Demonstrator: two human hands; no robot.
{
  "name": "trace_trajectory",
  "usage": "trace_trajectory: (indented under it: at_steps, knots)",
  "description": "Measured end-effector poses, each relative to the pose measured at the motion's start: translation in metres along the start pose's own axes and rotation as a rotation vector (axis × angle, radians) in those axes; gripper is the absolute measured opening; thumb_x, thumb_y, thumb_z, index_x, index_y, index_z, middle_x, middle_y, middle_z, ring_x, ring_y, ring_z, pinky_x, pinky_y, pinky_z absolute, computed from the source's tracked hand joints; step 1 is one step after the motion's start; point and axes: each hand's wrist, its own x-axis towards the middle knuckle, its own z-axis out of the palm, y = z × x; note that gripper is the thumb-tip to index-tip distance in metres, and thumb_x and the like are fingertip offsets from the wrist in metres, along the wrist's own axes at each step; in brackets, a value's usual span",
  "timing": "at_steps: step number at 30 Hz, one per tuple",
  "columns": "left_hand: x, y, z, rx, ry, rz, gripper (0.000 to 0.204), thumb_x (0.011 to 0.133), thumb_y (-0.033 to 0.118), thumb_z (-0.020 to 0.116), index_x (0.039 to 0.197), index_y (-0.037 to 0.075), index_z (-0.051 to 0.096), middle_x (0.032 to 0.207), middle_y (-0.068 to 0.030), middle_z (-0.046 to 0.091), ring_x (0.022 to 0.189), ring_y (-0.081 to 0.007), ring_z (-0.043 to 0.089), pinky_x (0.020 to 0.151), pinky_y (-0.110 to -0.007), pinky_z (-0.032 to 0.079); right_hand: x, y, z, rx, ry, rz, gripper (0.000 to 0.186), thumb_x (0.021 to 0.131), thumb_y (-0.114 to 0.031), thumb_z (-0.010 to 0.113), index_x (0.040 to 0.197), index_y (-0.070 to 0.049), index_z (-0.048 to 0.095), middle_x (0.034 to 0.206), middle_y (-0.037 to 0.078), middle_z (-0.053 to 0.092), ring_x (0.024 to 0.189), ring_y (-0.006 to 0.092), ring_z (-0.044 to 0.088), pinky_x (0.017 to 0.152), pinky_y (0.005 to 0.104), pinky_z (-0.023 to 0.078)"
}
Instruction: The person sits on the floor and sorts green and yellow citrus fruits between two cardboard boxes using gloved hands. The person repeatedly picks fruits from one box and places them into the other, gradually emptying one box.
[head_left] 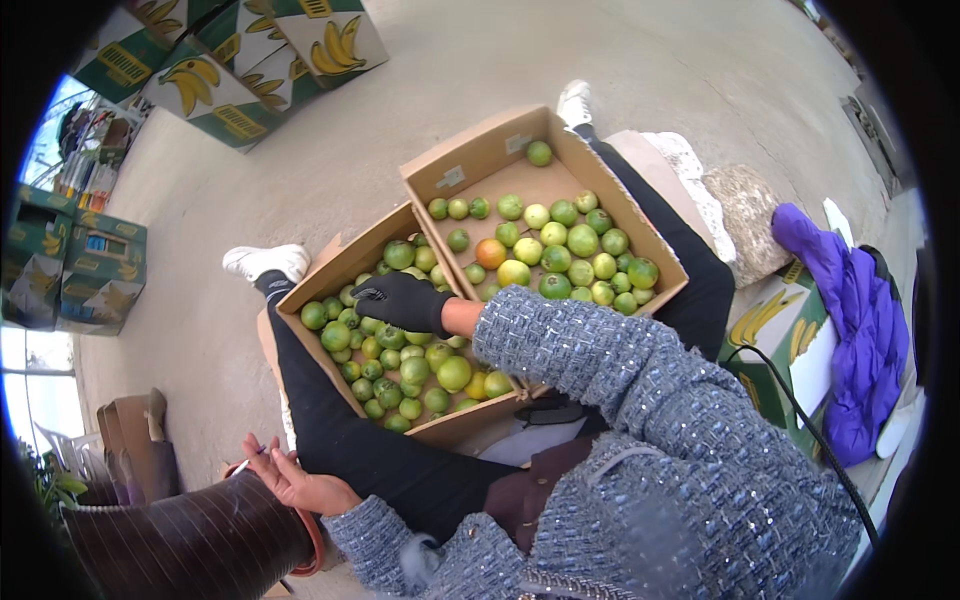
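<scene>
Between my outstretched legs lie two open cardboard boxes of tomatoes, mostly green. My right hand, in a black glove, reaches over the left box with its fingers drawn together. Whatever they may hold is hidden beneath the glove. Green tomatoes fill much of this box around it. The right box holds tomatoes mostly in its near half, among them an orange-red tomato. Off to the left, my bare left hand is raised palm up, a thin white cigarette pinched between its fingers.
Banana-printed cartons are stacked at the far left, with more cartons below them. A brown ribbed cylinder stands beside my left hand. At right are a rough stone, a purple jacket and a black cable.
</scene>
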Motion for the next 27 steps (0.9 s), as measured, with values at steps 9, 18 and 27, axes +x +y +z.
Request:
trace_trajectory:
  at_steps: [9, 18, 27]
  knots:
    - [0.005, -0.006, -0.006, 0.081, -0.013, 0.033, 0.039, 0.095, 0.010, 0.044, 0.133, 0.004, 0.046, 0.132, -0.0037, 0.051, 0.108, -0.0169, 0.052, 0.081, -0.024, 0.037, -0.085, 0.038, -0.189, -0.696, 0.443, -0.095, 0.029, 0.085, -0.028, 0.057, 0.106, -0.009, 0.064, 0.101, 0.014, 0.065, 0.093, 0.0302, 0.062, 0.082, 0.0406, 0.049]
    - [0.005, -0.003, -0.005, 0.149, -0.003, 0.057, 0.038, 0.093, 0.006, 0.044, 0.130, 0.000, 0.048, 0.130, -0.0050, 0.052, 0.106, -0.0154, 0.052, 0.081, -0.026, 0.038, -0.081, 0.072, -0.240, -1.247, -0.103, 0.335, 0.032, 0.087, -0.019, 0.045, 0.116, -0.017, 0.059, 0.115, 0.012, 0.061, 0.108, 0.0297, 0.058, 0.092, 0.0452, 0.045]
    - [0.005, -0.001, 0.000, 0.052, 0.023, 0.003, 0.039, 0.092, 0.004, 0.045, 0.131, 0.002, 0.049, 0.130, -0.0078, 0.052, 0.107, -0.0159, 0.053, 0.085, -0.026, 0.042, -0.084, 0.031, -0.215, -0.902, 0.449, 0.022, 0.041, 0.077, -0.016, 0.063, 0.118, -0.017, 0.057, 0.103, 0.014, 0.062, 0.099, 0.0325, 0.059, 0.084, 0.0420, 0.047]
